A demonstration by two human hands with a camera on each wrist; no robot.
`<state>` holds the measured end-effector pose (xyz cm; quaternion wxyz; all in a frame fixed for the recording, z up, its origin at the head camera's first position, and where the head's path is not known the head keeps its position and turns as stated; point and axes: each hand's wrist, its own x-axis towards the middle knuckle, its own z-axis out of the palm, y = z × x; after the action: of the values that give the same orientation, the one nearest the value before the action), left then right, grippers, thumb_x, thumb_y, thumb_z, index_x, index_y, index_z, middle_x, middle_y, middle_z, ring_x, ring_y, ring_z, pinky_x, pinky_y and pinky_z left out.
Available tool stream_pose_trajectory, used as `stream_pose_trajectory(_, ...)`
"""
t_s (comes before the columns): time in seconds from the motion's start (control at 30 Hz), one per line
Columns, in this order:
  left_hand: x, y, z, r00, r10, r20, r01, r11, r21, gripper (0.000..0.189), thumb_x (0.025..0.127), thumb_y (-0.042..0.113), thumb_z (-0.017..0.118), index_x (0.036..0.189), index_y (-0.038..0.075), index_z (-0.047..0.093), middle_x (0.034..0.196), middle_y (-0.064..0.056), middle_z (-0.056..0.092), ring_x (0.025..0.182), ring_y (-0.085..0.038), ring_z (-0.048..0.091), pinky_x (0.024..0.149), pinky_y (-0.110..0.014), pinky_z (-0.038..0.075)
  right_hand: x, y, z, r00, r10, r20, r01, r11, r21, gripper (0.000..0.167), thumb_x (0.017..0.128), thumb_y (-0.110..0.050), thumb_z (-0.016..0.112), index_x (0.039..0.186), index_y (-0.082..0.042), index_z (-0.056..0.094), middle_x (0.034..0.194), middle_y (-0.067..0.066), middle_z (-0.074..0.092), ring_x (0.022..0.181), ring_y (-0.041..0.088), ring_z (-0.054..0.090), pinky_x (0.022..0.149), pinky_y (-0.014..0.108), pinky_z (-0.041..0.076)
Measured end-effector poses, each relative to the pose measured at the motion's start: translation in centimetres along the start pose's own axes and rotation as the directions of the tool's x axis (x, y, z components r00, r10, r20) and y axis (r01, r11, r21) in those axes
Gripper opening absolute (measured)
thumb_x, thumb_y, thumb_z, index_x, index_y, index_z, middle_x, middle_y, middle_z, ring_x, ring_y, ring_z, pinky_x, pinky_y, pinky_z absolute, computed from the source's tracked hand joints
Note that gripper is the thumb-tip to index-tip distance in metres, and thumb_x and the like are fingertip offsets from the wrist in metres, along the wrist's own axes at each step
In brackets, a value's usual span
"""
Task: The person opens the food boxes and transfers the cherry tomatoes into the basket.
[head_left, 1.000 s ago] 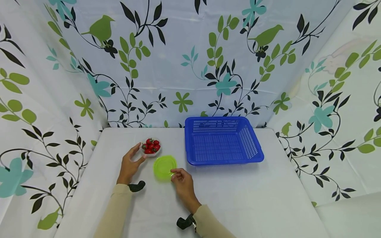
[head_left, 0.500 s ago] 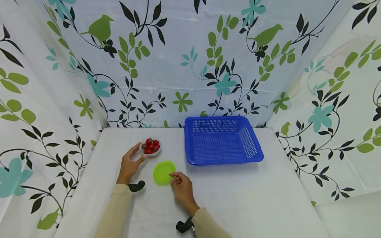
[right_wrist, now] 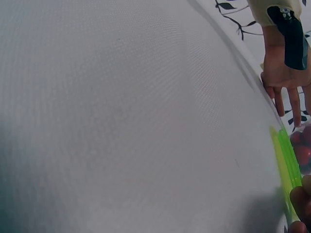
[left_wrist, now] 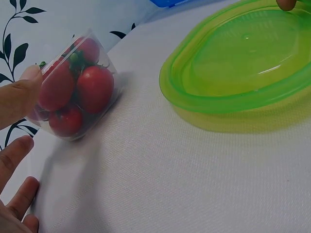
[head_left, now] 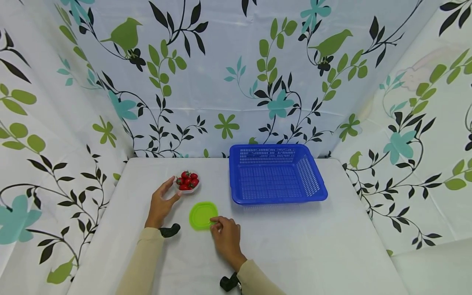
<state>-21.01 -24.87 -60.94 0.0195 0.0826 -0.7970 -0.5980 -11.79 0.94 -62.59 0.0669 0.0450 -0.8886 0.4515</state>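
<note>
A small clear plastic container [left_wrist: 104,114] full of red tomatoes [head_left: 187,181] stands at the table's left. My left hand [head_left: 160,205] rests against the container's left and near sides, its thumb touching the wall; in the left wrist view the other fingers spread loosely apart. Closer to me is a see-through green lid [head_left: 203,216]. My right hand [head_left: 226,239] pinches the lid's right edge between thumb and index finger. From the left wrist the lid [left_wrist: 243,58] looks slightly raised, with a yellow-green tint cast beneath it. The right wrist view catches only fingertips [right_wrist: 301,196] at the lid's rim.
A blue plastic basket [head_left: 276,176] with perforated walls sits at the back of the white table [head_left: 313,246], right of the container. Curtains [head_left: 236,82] printed with leaves and birds hang behind and at both sides.
My right hand has drawn the green lid a little toward me, away from the tomato container, and its tilt has changed. My left hand and the container have stayed in place.
</note>
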Motion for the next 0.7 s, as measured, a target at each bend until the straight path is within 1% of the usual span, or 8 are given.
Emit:
stream_pose_trajectory(0.07, 0.0, 0.0, 0.0, 1.000, -0.001, 0.000, 0.001, 1.000, 0.003, 0.076, 0.097, 0.021, 0.080, 0.164, 0.028, 0.043, 0.171, -0.002, 0.041, 0.166, -0.026, 0.022, 0.134, -0.067, 0.010, 0.0, -0.1, 0.0, 1.000, -0.006, -0.005, 0.006, 1.000, -0.005, 0.019, 0.091, -0.014, 0.080, 0.109, -0.019, 0.082, 0.078, -0.010, 0.075, 0.070, 0.001, 0.045, 0.075, 0.025, 0.032)
stream_pose_trajectory(0.3, 0.0, 0.2, -0.1, 1.000, 0.007, -0.005, -0.006, 1.000, 0.005, 0.076, 0.097, 0.021, 0.080, 0.163, 0.032, 0.044, 0.171, -0.001, 0.041, 0.166, -0.025, 0.023, 0.134, -0.066, 0.011, 0.5, -0.4, -0.2, 0.999, -0.030, -0.022, 0.031, 0.999, 0.039, 0.017, 0.091, -0.016, 0.083, 0.107, -0.019, 0.081, 0.076, -0.010, 0.073, 0.071, 0.002, 0.047, 0.074, 0.025, 0.033)
stream_pose_trajectory(0.4, 0.1, 0.2, 0.0, 1.000, 0.005, -0.008, -0.005, 1.000, 0.001, 0.076, 0.097, 0.022, 0.080, 0.163, 0.032, 0.044, 0.171, 0.001, 0.040, 0.166, -0.024, 0.023, 0.134, -0.065, 0.012, 1.3, -0.9, -0.1, 0.999, -0.037, -0.020, 0.038, 0.998, 0.058, 0.016, 0.092, -0.019, 0.083, 0.108, -0.021, 0.081, 0.078, -0.012, 0.072, 0.073, 0.003, 0.048, 0.076, 0.025, 0.033)
stream_pose_trajectory(0.5, 0.1, 0.1, 0.0, 1.000, 0.003, -0.008, -0.003, 1.000, 0.000, 0.075, 0.097, 0.022, 0.080, 0.163, 0.032, 0.044, 0.171, 0.001, 0.040, 0.166, -0.025, 0.023, 0.134, -0.065, 0.013, 2.4, -1.7, 0.0, 1.000, -0.030, -0.005, 0.030, 0.997, 0.077, 0.016, 0.094, -0.022, 0.083, 0.110, -0.022, 0.080, 0.082, -0.012, 0.074, 0.078, 0.007, 0.054, 0.079, 0.025, 0.034)
stream_pose_trajectory(0.63, 0.1, 0.0, 0.0, 1.000, 0.006, 0.000, -0.006, 1.000, -0.017, 0.075, 0.097, 0.020, 0.080, 0.163, 0.029, 0.045, 0.171, -0.001, 0.041, 0.166, -0.026, 0.023, 0.134, -0.066, 0.012, 3.8, -2.6, 0.2, 1.000, -0.029, 0.003, 0.029, 0.995, 0.100, 0.018, 0.093, -0.021, 0.083, 0.111, -0.020, 0.080, 0.090, -0.009, 0.077, 0.087, 0.015, 0.062, 0.084, 0.026, 0.040)
stream_pose_trajectory(0.7, 0.0, 0.0, 0.0, 1.000, 0.005, 0.003, -0.005, 1.000, -0.021, 0.075, 0.098, 0.019, 0.080, 0.163, 0.028, 0.045, 0.171, -0.002, 0.041, 0.166, -0.027, 0.023, 0.134, -0.066, 0.011, 4.4, -2.9, 0.4, 1.000, -0.028, 0.005, 0.028, 0.994, 0.107, 0.020, 0.093, -0.020, 0.083, 0.113, -0.020, 0.080, 0.093, -0.009, 0.077, 0.090, 0.016, 0.063, 0.085, 0.026, 0.043)
